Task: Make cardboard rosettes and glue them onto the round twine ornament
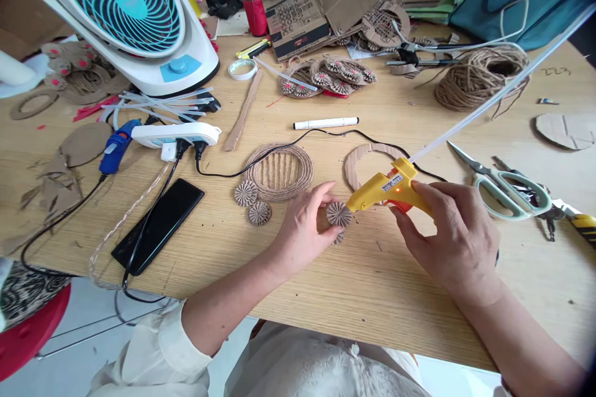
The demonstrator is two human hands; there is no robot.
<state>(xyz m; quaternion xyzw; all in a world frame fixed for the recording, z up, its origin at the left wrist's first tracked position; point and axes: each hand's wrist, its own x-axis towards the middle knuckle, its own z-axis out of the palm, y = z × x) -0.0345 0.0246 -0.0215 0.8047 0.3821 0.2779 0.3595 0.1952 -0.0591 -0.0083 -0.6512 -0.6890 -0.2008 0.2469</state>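
Note:
My left hand (305,220) pinches a pleated cardboard rosette (339,214) by its edge, just over the table. A second rosette (339,236) shows partly beneath it. In my right hand (459,239) is a yellow glue gun (388,188), its nozzle tip at the upper right edge of the held rosette. A long clear glue stick (465,121) runs out of the gun's back. Behind the gun lies a cardboard ring (356,164), partly covered. To the left, a twine-wrapped ring (305,167) lies with two loose rosettes (246,193) at its lower left.
A black phone (161,223), a power strip (177,134) and a fan (181,68) stand on the left. Scissors (507,192) and a twine ball (479,84) lie on the right. A white marker (326,123) and a black cable (279,152) cross the middle.

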